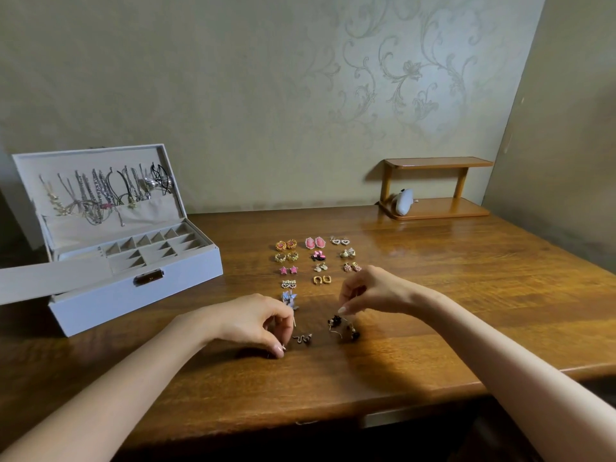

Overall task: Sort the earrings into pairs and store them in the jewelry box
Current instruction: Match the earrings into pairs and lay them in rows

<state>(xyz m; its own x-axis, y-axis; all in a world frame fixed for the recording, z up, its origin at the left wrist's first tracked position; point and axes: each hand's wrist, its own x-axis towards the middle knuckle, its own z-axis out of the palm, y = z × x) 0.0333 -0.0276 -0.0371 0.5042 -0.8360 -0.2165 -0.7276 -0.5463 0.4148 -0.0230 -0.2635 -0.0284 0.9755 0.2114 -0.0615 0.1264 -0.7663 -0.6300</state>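
Earrings [320, 242] lie in matched pairs in three short columns at the middle of a wooden table [450, 311]. Among them are pink ovals, gold hoops, pink stars and pearl hearts.

Both hands work at the near end of the columns. The left hand [253, 323] is curled, with its fingertips drawn together and touching the table top. Whether they pinch anything cannot be told. Its knuckles cover part of a blue butterfly pair [288, 296] at the foot of the left column. The right hand [370, 290] hangs above the table, thumb and forefinger closed on the thin wire hook of a dark beaded earring [335, 321], which dangles onto the wood. Between the hands lies a loose snake-shaped earring [301, 339]. A second dark earring [353, 333] lies just beside the dangling one.

The jewelry box [140, 295], pale grey, stands at the left, well apart from the earrings. Its lid is upright with necklaces [100, 191] hanging inside, and its small compartments are in view. A flat pale panel [50, 278] lies across its left end.

At the back right a small two-tier wooden shelf [436, 161] stands against the patterned wall [233, 95]. A white object [405, 201] rests on its lower tier.
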